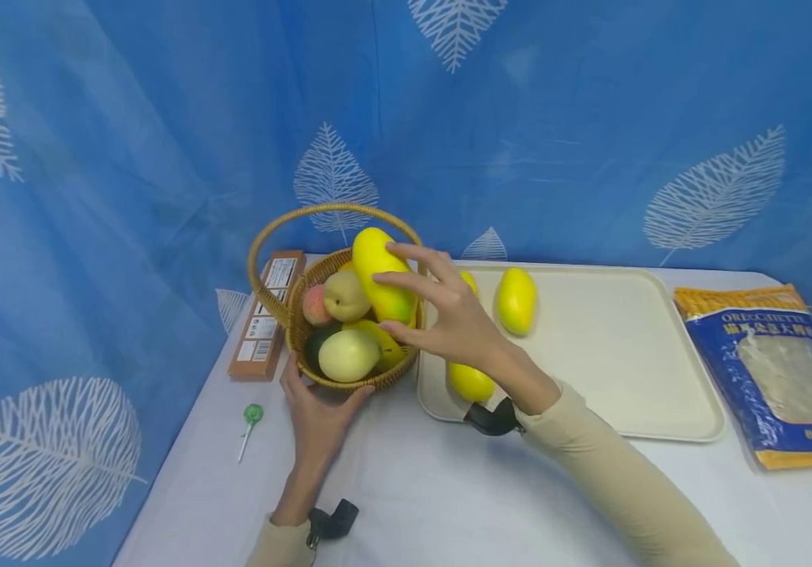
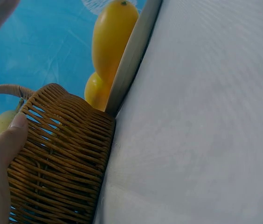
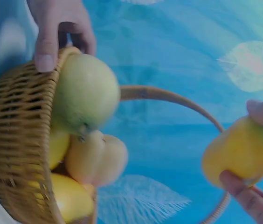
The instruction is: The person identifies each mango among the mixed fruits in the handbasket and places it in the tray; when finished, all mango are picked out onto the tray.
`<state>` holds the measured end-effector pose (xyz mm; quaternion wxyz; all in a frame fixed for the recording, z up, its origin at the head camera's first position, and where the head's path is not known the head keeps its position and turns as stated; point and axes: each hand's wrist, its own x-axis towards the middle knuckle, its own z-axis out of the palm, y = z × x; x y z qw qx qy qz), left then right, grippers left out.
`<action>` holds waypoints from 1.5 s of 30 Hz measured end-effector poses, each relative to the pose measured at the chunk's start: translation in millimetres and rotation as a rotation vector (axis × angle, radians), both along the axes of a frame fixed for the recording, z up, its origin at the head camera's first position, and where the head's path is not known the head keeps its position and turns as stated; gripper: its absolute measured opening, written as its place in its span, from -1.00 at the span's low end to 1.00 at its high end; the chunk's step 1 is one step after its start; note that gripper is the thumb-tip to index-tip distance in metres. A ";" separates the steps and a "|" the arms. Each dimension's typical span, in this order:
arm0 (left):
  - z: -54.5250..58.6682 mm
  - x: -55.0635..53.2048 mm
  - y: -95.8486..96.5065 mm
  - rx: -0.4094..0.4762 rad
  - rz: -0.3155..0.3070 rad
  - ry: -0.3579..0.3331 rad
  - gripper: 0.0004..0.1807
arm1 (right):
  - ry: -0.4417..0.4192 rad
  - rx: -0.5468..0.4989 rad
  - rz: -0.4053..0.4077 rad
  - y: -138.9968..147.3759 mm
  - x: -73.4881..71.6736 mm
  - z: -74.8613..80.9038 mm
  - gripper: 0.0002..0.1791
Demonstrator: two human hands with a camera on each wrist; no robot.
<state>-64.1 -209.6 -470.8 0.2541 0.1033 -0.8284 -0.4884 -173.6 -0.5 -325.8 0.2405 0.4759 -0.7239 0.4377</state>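
My right hand (image 1: 451, 307) pinches a yellow mango (image 1: 380, 272) between thumb and fingers, over the right side of a wicker basket (image 1: 297, 327). In the right wrist view the mango (image 3: 241, 151) shows apart from the fruit in the basket. My left hand (image 1: 320, 413) grips the near rim of the basket, with the thumb (image 2: 15, 135) outside the weave. Inside the basket sit a pale green round fruit (image 1: 349, 356), a peach-like fruit (image 1: 345, 297), a pinkish fruit (image 1: 316, 305) and yellow fruit (image 1: 387, 346). The arched handle (image 1: 335, 207) rises at the back.
Right of the basket lies a cream tray (image 1: 611, 346) with mangoes (image 1: 517, 302) on its left part. A blue pasta bag (image 1: 781, 370) lies further right. Left of the basket are a brown box (image 1: 258, 335) and a green lollipop (image 1: 253, 413). A blue curtain (image 1: 554, 118) hangs behind.
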 end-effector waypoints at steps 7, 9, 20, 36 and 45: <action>-0.2 0.7 0.5 0.005 0.007 -0.003 0.35 | -0.006 -0.131 -0.097 56.9 -8.7 1.2 -0.48; -0.7 0.6 0.5 0.005 0.004 -0.005 0.36 | -0.062 -0.149 -0.154 76.5 -17.9 -8.3 -0.43; -2.3 0.4 0.4 -0.028 -0.007 0.025 0.35 | -0.422 -0.026 -0.526 169.9 -50.4 -84.9 -0.40; -4.2 0.7 0.9 -0.006 0.002 0.023 0.35 | -0.509 0.143 -0.572 199.9 -56.7 -131.1 -0.43; -5.7 0.3 0.0 -0.024 -0.002 0.039 0.34 | -0.534 0.143 -0.562 200.9 -57.6 -138.0 -0.38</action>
